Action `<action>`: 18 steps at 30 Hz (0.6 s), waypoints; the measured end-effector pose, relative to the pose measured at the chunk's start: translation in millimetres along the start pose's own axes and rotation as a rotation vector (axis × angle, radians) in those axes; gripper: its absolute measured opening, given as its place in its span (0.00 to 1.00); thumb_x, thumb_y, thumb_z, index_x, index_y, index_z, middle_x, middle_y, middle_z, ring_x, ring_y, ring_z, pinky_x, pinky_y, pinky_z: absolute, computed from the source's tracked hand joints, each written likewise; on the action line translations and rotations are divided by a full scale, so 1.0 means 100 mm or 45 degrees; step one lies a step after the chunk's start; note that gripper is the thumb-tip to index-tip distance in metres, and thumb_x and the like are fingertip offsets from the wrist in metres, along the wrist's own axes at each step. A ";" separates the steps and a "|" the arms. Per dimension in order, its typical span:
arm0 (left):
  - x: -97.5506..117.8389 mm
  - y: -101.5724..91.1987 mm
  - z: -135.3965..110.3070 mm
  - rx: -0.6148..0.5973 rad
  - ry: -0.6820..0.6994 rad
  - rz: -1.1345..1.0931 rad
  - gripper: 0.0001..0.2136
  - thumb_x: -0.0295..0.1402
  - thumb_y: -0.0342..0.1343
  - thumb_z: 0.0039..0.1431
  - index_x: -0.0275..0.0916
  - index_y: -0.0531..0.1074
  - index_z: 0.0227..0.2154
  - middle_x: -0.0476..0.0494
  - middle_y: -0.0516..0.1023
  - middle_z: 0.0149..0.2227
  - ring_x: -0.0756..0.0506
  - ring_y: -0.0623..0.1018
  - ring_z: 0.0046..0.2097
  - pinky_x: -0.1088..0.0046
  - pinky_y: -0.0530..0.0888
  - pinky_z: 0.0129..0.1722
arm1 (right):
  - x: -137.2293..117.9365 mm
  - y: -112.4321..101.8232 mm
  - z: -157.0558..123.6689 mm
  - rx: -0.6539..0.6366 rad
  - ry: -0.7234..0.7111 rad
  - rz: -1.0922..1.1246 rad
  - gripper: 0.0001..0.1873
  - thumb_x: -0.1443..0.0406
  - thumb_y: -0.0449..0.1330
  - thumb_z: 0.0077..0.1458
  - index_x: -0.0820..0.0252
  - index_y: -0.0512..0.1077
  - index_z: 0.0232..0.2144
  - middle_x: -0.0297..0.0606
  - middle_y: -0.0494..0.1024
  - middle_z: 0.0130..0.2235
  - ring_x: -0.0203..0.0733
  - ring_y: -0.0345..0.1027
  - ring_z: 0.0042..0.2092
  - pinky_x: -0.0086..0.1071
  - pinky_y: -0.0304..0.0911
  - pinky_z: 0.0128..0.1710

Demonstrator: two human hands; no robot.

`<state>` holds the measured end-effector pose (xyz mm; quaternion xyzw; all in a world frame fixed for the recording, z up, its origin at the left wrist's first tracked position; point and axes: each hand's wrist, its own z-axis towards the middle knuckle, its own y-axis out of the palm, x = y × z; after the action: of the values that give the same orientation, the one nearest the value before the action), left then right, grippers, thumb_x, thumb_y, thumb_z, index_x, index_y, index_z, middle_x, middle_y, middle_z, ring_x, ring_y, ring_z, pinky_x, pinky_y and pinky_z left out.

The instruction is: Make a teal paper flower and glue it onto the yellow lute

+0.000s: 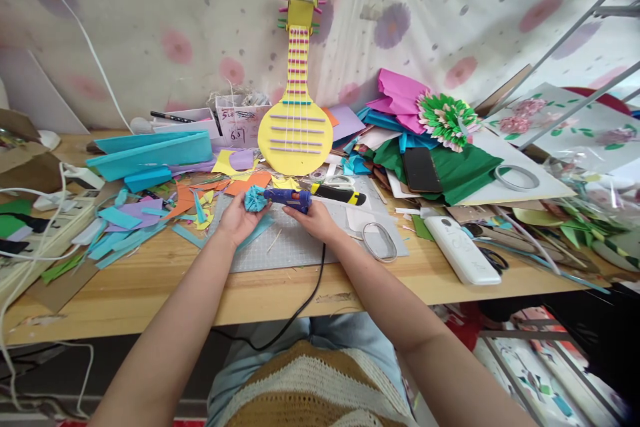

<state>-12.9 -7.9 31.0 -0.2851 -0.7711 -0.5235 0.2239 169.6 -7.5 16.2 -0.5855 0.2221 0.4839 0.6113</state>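
Observation:
My left hand (pixel 239 219) is closed around a crumpled blue paper flower (pixel 255 199), held up over the table. In my right hand (pixel 314 219) is a dark blue hot glue gun (pixel 289 198), its nozzle pointing left at the flower and touching or nearly touching it. From the gun's handle a black cord (pixel 318 283) drops over the table edge toward my lap. Below both hands lies a grey cutting mat (pixel 300 250). Just behind the gun rests a black and yellow utility knife (pixel 339 193).
A yellow paper lute (pixel 296 127) stands upright at the back. Blue and purple paper scraps (pixel 120 217) cover the left side. On the right are a phone (pixel 421 170), a white power bank (pixel 463 250), a tape roll (pixel 379 242) and a green-pink paper flower (pixel 447 119).

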 end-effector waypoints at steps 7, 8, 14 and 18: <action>-0.01 -0.02 0.00 -0.023 -0.009 0.064 0.16 0.33 0.39 0.65 0.35 0.71 0.31 0.43 0.77 0.32 0.48 0.76 0.35 0.65 0.75 0.39 | 0.06 0.02 0.01 -0.042 -0.026 -0.037 0.23 0.49 0.56 0.51 0.58 0.73 0.42 0.37 0.78 0.38 0.43 0.71 0.41 0.35 0.64 0.43; -0.01 -0.02 0.00 -0.030 -0.011 0.076 0.15 0.33 0.39 0.65 0.35 0.71 0.31 0.43 0.77 0.33 0.48 0.76 0.36 0.65 0.75 0.39 | 0.06 0.02 0.01 -0.044 -0.030 -0.040 0.23 0.49 0.56 0.51 0.58 0.73 0.43 0.37 0.78 0.39 0.43 0.71 0.41 0.35 0.64 0.43; -0.02 -0.02 0.00 -0.012 -0.019 0.069 0.16 0.32 0.39 0.65 0.34 0.71 0.32 0.42 0.77 0.34 0.48 0.76 0.36 0.64 0.75 0.40 | 0.04 0.02 0.00 -0.040 -0.065 -0.042 0.23 0.50 0.56 0.52 0.58 0.72 0.44 0.37 0.77 0.39 0.42 0.71 0.41 0.35 0.64 0.43; -0.02 -0.01 0.01 0.001 -0.022 0.039 0.15 0.31 0.40 0.64 0.34 0.71 0.32 0.42 0.77 0.34 0.48 0.76 0.37 0.66 0.75 0.40 | 0.04 0.00 0.00 -0.042 -0.038 -0.061 0.22 0.50 0.57 0.51 0.58 0.73 0.41 0.37 0.77 0.37 0.43 0.71 0.40 0.35 0.64 0.43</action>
<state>-12.3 -8.0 28.2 -0.3014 -0.7687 -0.5171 0.2253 171.0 -6.2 13.1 -0.5934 0.1909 0.4814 0.6162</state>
